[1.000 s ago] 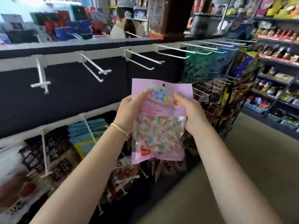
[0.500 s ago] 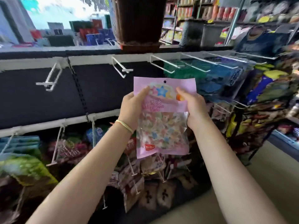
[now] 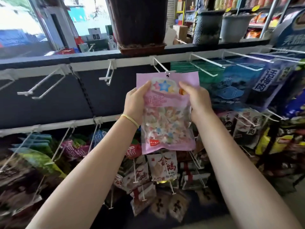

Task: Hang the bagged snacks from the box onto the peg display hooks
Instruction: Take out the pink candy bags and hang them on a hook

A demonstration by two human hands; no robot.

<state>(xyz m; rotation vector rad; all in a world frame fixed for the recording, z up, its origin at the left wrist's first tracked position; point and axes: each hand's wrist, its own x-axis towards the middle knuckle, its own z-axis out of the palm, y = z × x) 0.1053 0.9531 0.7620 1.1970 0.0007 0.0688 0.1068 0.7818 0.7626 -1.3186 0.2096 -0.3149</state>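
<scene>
Left hand (image 3: 134,103) and right hand (image 3: 197,100) grip pink candy bag (image 3: 166,116) upright by its sides, hang hole at white peg hook (image 3: 162,68) tip, top rail.

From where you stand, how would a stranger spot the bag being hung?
Look to the white top rail of the peg display. Below it, the left hand and right hand hold up the pink bag. Unlike the dark packets around it, it has a star picture and pastel sweets behind a clear window.

Both bare forearms reach forward and up, roughly parallel. The left hand (image 3: 134,103) and right hand (image 3: 197,100) face each other, thumbs forward, fingers curled in a pinch. A thin yellow band (image 3: 130,120) circles the left wrist.
</scene>
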